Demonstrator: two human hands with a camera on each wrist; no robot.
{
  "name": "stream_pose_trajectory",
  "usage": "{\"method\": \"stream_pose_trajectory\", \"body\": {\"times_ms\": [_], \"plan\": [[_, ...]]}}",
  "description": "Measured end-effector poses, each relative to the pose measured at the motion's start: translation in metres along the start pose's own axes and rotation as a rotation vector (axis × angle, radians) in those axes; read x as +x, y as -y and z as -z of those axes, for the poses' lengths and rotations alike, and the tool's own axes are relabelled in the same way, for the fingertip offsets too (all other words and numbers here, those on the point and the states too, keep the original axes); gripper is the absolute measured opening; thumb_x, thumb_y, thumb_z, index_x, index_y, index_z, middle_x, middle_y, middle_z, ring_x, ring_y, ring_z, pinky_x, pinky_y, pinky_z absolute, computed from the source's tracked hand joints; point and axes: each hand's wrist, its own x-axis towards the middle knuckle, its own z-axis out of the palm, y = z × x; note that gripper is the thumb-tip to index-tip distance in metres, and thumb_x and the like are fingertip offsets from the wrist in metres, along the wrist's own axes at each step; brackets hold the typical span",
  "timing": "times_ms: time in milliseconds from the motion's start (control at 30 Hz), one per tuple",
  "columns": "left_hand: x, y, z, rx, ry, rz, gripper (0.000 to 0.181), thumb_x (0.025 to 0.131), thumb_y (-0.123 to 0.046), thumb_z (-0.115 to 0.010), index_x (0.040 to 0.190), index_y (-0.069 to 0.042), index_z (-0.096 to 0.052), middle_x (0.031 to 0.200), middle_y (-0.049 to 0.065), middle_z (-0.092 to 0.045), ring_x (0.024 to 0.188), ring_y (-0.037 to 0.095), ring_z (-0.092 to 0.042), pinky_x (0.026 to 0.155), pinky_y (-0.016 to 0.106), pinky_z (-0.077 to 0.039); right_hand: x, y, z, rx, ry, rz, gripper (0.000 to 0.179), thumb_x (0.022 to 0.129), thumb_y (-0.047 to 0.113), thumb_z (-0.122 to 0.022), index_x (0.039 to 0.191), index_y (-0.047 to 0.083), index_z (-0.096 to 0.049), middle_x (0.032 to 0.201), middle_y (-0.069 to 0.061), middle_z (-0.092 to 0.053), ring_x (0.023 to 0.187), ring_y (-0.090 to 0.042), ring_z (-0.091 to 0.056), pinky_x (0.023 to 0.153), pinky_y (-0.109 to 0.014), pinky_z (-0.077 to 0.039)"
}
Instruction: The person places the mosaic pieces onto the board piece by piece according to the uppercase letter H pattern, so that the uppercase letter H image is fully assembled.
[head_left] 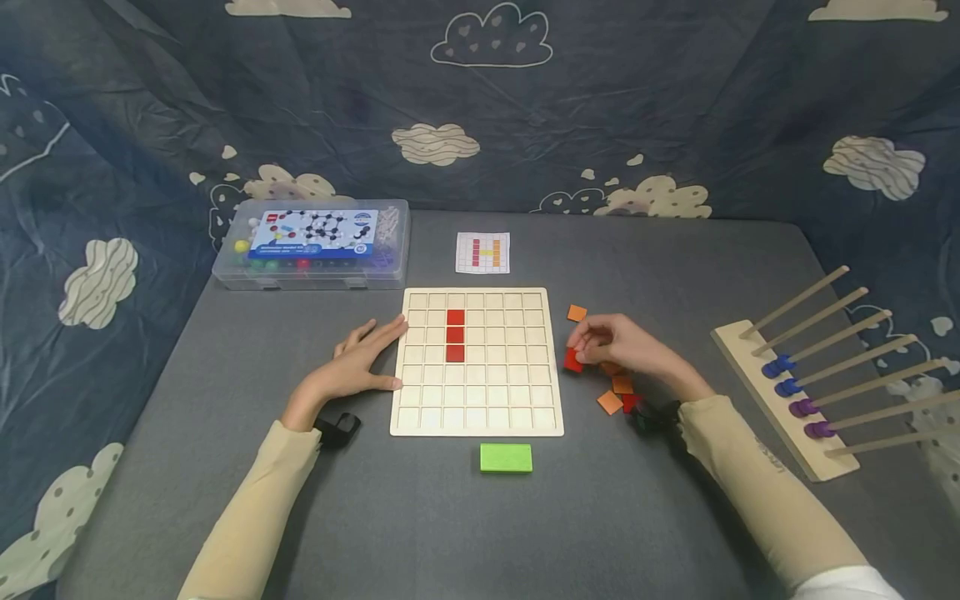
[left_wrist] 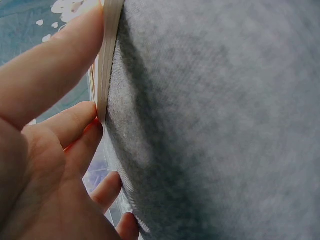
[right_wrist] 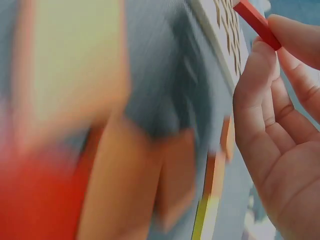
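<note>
A pale wooden board (head_left: 498,397) with a grid of square cells lies mid-table. Three red square tiles (head_left: 455,335) form a vertical column in its upper left part. My left hand (head_left: 351,367) rests at the board's left edge, thumb and fingers extended against its side. Between thumb and index finger, my right hand (head_left: 621,343) pinches a red tile (right_wrist: 260,26), just off the board's right edge. Loose orange tiles (head_left: 610,402) and a red tile (head_left: 632,403) lie beneath and beside that hand, partly hidden by it. Another orange tile (head_left: 577,312) sits above the hand.
Behind the board lies a small card (head_left: 483,253) printed with a coloured grid pattern. A clear plastic case (head_left: 315,271) of small parts stands back left. In front of the board is a green block (head_left: 506,458). To the right stands a wooden peg rack (head_left: 780,408) with beads.
</note>
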Motion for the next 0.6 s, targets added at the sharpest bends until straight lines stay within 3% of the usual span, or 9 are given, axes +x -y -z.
{"method": "stream_pose_trajectory", "body": {"times_ms": [233, 600], "plan": [[0.000, 0.000, 0.001, -0.004, 0.002, -0.002, 0.089, 0.084, -0.028, -0.073, 0.153, -0.009, -0.021, 0.159, 0.012, -0.014, 0.141, 0.043, 0.002, 0.101, 0.066, -0.003, 0.038, 0.025, -0.032, 0.043, 0.117, 0.089, 0.014, 0.084, -0.005, -0.064, 0.098, -0.005, -0.063, 0.084, -0.010, -0.064, 0.074, -0.022, -0.058, 0.068, -0.031, -0.047], [0.000, 0.000, 0.001, -0.011, 0.001, 0.000, 0.088, 0.084, -0.028, -0.073, 0.153, -0.009, -0.021, 0.159, 0.011, -0.013, 0.141, 0.042, 0.003, 0.101, 0.066, -0.003, 0.083, 0.057, -0.081, -0.084, 0.224, 0.193, 0.014, 0.079, -0.008, -0.062, 0.091, -0.002, -0.066, 0.078, -0.010, -0.063, 0.068, -0.013, -0.056, 0.067, -0.026, -0.046]]}}
